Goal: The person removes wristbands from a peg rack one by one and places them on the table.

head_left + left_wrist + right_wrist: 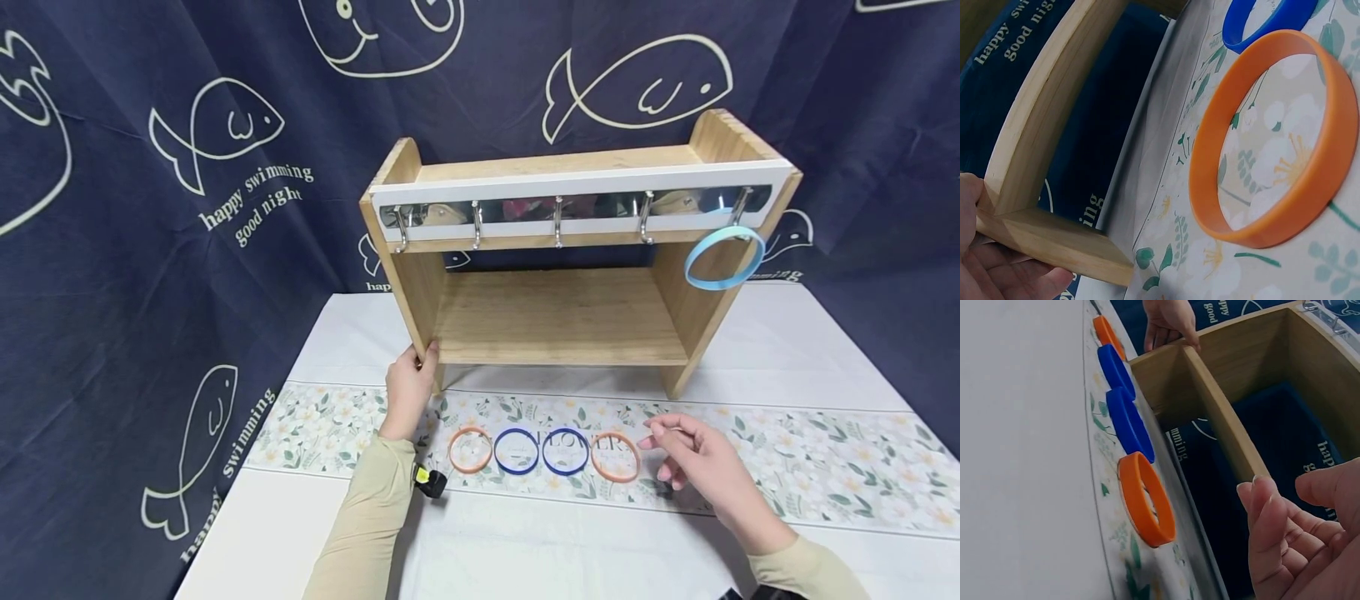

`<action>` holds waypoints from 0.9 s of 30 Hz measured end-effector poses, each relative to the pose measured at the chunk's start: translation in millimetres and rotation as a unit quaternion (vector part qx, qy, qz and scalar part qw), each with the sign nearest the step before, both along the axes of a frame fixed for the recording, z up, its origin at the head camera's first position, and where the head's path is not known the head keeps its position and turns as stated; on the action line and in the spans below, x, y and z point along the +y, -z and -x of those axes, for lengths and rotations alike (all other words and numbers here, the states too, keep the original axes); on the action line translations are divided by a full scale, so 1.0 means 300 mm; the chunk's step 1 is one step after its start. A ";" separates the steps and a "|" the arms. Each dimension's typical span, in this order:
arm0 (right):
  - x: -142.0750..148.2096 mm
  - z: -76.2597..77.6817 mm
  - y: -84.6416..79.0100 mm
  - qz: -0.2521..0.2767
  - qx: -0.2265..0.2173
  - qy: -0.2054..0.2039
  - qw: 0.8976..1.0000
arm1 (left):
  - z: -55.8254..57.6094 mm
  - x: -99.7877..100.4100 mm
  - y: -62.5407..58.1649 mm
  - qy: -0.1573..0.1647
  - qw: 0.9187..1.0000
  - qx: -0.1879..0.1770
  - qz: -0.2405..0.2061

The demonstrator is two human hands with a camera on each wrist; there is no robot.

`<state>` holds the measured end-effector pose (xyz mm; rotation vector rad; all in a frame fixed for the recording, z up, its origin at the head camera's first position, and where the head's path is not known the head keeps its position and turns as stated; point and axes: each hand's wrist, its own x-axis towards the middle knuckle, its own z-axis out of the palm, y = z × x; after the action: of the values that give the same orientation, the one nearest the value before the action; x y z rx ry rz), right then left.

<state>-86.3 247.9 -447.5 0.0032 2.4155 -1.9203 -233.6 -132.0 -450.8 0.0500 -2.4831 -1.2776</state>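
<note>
My left hand point(408, 385) grips the lower left side of a wooden shelf rack point(570, 321), thumb on the front edge and fingers behind. My right hand point(701, 462) hovers at the right end of a row of silicone wristbands, fingers loosely bent and holding nothing. Closest to it lies an orange wristband point(617, 479). Leftward follow a blue wristband point(566, 472), another blue wristband point(517, 472) and a second orange wristband point(471, 472), which looms large in the left wrist view. A light blue wristband point(720, 285) hangs from the rack's rightmost hook point(741, 205).
Several metal hooks point(558, 221) line the white-framed mirrored strip on the rack's front; the others carry nothing. A floral runner point(840, 467) crosses the white table point(570, 542). Behind stands a dark blue curtain point(480, 108) with fish drawings.
</note>
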 end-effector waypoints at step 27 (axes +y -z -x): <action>-0.015 0.043 -0.101 0.075 0.114 0.023 0.990 | -0.004 0.001 -0.007 -0.002 1.000 -0.004 -0.004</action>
<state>-99.2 243.3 -417.0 -0.1796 2.4163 -2.2307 -232.3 -131.7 -448.8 0.0622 -2.4833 -1.2875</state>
